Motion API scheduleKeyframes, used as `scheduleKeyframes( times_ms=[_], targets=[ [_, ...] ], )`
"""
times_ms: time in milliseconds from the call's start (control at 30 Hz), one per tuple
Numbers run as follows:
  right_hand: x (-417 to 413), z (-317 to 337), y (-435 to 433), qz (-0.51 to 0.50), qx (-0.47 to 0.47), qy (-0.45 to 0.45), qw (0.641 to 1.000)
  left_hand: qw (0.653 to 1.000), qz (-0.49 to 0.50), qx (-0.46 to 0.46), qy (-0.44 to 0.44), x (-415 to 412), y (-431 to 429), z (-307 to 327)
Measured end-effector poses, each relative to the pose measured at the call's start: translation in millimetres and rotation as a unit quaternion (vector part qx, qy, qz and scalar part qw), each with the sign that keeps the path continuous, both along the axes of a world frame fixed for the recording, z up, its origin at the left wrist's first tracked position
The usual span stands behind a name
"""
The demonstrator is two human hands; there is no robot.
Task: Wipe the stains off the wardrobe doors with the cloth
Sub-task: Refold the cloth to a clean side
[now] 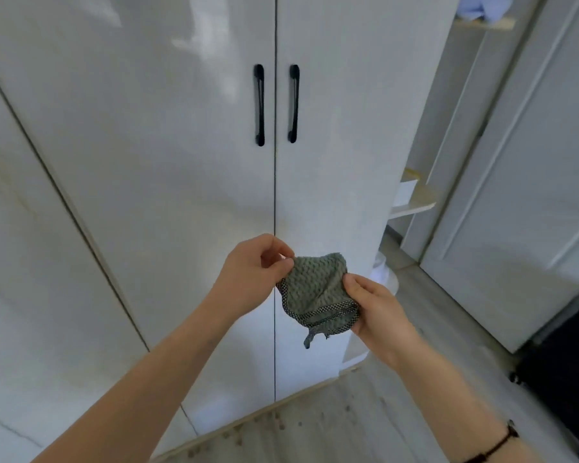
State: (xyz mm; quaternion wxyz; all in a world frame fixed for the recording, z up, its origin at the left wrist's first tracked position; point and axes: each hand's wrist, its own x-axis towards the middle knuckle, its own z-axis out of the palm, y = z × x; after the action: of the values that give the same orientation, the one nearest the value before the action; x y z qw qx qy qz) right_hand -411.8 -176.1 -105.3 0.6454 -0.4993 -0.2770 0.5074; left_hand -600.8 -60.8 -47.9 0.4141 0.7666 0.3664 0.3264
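The cloth [318, 292] was held in the air between both hands, off the doors [181, 162] and not yet touching them. It hung low, in front of the right door [341, 145], just right of the seam [274, 195] and well below the handles [259, 105]. The left hand [254, 265] pinched the cloth's upper left corner between thumb and fingertips, in front of the seam. The right hand [375, 309] gripped its right side, thumb on top and fingers curled under the lower edge. The cloth was bunched and slack, its long axis running from upper left down to lower right, with a loose tail dangling below. The right hand held more of the fabric, so it seemed the likelier one to carry the cloth forward once it was gathered into a pad. The door faces lay ahead of and above the grip. A faint yellowish mark showed on the far-left panel [4, 182], well apart from the cloth, though whether it was a stain could not be told.
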Motion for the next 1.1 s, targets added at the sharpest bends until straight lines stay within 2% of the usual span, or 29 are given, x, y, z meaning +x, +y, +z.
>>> scheduleKeyframes(
  times_ms=[133, 200, 267, 333, 400, 600, 767, 900, 967, 1100],
  targets=[
    [87, 11, -18, 0.039, 0.079, 0.049, 0.995, 1.000, 0.001, 0.027, -0.003, 93, -3, 11],
    [128, 22, -32, 0.045, 0.094, 0.047, 0.993, 0.991, -0.053, 0.093, 0.086, 139, -6, 13],
    [164, 28, -42, 0.015, 0.080, 0.017, 0.996, 0.956, -0.161, 0.141, 0.202, 186, -17, 12],
    [198, 27, -45, -0.013, 0.075, -0.018, 0.997, 0.933, -0.242, 0.098, 0.245, 232, -32, 7],
    [237, 22, -43, -0.052, 0.068, -0.047, 0.995, 0.937, -0.263, 0.046, 0.224, 278, -44, 6],
    [305, 21, -36, -0.140, 0.018, -0.093, 0.986, 0.939, -0.178, 0.121, 0.267, 356, -29, 8],
    [361, 17, -20, -0.160, 0.005, -0.063, 0.985, 0.961, -0.076, 0.120, 0.238, 399, 1, 22],
    [411, 21, 11, -0.165, -0.027, -0.110, 0.980, 0.972, -0.013, 0.116, 0.205, 430, 27, 25],
    [437, 30, 31, -0.183, -0.019, -0.101, 0.978, 0.973, 0.015, 0.134, 0.189, 441, 37, 28],
    [476, 59, 87, -0.164, -0.011, -0.129, 0.978, 0.978, 0.025, 0.156, 0.137, 469, 67, 29]
  ],
)
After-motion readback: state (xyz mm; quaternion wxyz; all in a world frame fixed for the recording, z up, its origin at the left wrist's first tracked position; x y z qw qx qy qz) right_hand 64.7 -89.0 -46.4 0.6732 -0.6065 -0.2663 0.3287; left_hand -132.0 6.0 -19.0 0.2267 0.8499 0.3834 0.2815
